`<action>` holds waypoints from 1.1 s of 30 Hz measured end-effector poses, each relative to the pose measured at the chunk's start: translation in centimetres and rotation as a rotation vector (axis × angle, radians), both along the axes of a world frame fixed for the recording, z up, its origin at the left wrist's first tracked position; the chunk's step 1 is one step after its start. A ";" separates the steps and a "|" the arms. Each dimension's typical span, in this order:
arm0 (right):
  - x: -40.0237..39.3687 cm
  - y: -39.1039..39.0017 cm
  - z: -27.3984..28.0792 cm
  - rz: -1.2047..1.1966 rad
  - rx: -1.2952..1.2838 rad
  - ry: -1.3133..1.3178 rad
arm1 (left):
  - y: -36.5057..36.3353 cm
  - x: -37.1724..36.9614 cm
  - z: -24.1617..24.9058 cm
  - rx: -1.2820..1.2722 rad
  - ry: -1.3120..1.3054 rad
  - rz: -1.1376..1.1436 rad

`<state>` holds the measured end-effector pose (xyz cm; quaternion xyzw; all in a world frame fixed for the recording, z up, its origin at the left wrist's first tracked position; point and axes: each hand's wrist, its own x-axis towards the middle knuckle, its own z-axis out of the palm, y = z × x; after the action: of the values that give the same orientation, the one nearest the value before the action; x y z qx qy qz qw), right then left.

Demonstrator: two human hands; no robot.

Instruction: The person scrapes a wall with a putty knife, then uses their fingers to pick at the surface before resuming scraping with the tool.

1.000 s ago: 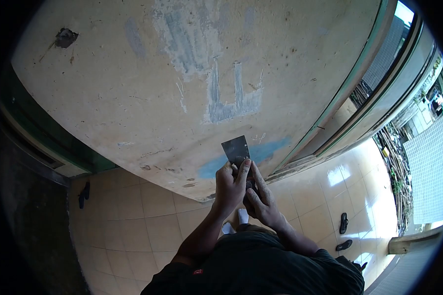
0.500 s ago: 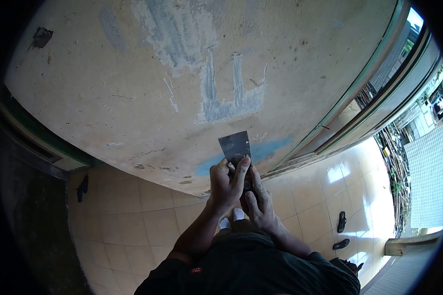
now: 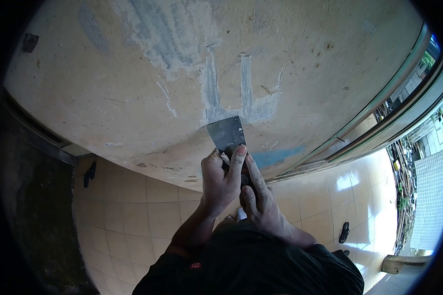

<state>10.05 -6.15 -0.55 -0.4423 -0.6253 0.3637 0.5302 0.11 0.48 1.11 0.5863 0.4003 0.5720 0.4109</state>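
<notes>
A wide metal putty knife [image 3: 226, 132] points up toward the beige wall [image 3: 147, 115], its blade edge at the lower border of a grey filler patch [image 3: 210, 93]. My left hand [image 3: 220, 177] is closed around the tool, close below the blade, its thumb on the front. My right hand [image 3: 262, 196] is closed on the dark handle [image 3: 246, 183] from the right, fingers pointing up along it. Pale dust coats both hands. Behind the tool, a blue smear [image 3: 278, 156] shows on the wall. Whether the blade touches the wall is hard to tell.
A larger grey patch [image 3: 167, 34] covers the upper wall. Tiled floor [image 3: 162, 216] lies below, with dark sandals at the left [image 3: 89, 174] and right [image 3: 345, 232]. A green-edged frame [image 3: 379, 105] runs along the right, and a heap of sticks [image 3: 403, 191] lies beyond the tiles.
Both hands and the putty knife have moved up and slightly left on the wall. The blade now reaches the filler's lower edge. The view has shifted a little.
</notes>
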 end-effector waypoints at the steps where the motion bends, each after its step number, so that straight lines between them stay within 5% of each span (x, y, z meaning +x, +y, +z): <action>1: -0.1 -0.2 0.0 0.035 -0.078 0.046 | 0.0 0.0 0.2 -0.007 0.003 0.002; 33: 0.5 0.2 0.6 0.089 -0.001 0.037 | 0.3 -0.1 0.8 0.044 0.069 -0.026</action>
<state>10.59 -5.95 0.01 -0.4078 -0.6342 0.3953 0.5246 0.05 0.75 1.94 0.6198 0.3938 0.5547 0.3913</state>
